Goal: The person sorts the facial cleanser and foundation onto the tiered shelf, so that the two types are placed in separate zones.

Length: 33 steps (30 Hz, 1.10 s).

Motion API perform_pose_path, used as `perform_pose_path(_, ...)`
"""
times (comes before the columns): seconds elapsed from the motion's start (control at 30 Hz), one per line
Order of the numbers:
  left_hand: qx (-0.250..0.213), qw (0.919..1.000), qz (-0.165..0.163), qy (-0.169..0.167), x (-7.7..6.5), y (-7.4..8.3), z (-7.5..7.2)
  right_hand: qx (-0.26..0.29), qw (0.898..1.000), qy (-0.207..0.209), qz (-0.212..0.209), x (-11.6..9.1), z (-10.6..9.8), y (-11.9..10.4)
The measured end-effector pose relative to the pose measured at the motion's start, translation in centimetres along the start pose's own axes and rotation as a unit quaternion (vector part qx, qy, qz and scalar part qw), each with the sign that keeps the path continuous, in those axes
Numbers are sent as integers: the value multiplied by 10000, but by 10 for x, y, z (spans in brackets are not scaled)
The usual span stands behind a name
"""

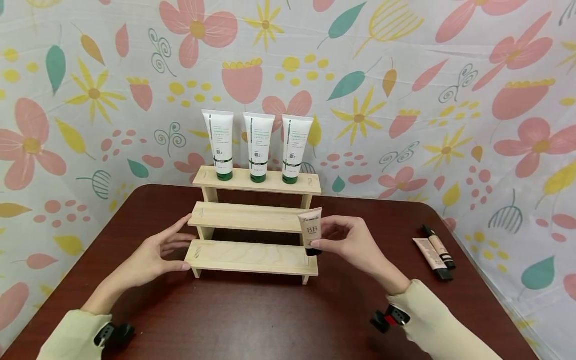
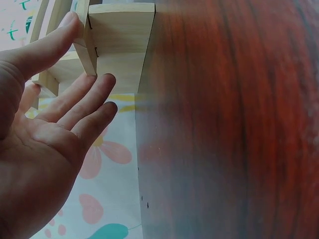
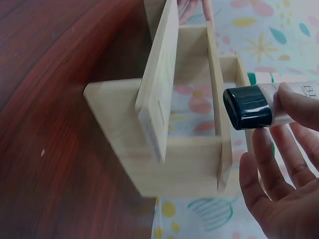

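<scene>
My right hand [image 1: 355,241] pinches a small beige BB cream tube [image 1: 311,227], black cap down, in front of the right end of a three-step wooden stand [image 1: 252,257]. In the right wrist view the tube's black cap [image 3: 247,108] points toward the stand's steps, with thumb and fingers around its pale body. My left hand [image 1: 155,252] is at the stand's left end, its fingers extended and thumb tip right at the lowest step. From the left wrist view, the fingertips [image 2: 107,82] lie along the stand's side. Several centimetres apart, white tubes [image 1: 258,147] with green caps stand upright on the top step.
Two more cosmetic tubes lie on the dark red-brown table [image 1: 216,320] at the right: a beige tube with a black cap [image 1: 433,257] and a slimmer tube [image 1: 439,247] beside it. A floral cloth [image 1: 405,100] hangs behind the table.
</scene>
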<state>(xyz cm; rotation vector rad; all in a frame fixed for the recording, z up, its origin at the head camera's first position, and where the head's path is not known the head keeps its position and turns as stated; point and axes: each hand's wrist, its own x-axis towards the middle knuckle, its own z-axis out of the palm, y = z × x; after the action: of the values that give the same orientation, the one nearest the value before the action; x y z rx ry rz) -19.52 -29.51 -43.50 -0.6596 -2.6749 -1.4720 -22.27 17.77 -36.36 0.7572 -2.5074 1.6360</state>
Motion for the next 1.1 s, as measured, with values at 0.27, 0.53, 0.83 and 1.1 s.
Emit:
perform_pose_path(0.27, 1, 10000, -17, -1, -1, -1, 1, 316, 9994, -89, -142, 19, 34, -14)
perform_pose_path(0.53, -73, 10000, 52, -6, -1, -3, 0, 160, 9995, 135, -220, 41, 66, -26)
perform_pose_path(0.83, -87, 9999, 48, -65, 0, -4, -1, 162, 9986, 425, -262, 66, 102, -33)
perform_pose_path(1.1, -111, 9999, 47, -44, 0, -5, -1, 282, 9972, 618, -310, 89, 131, -35)
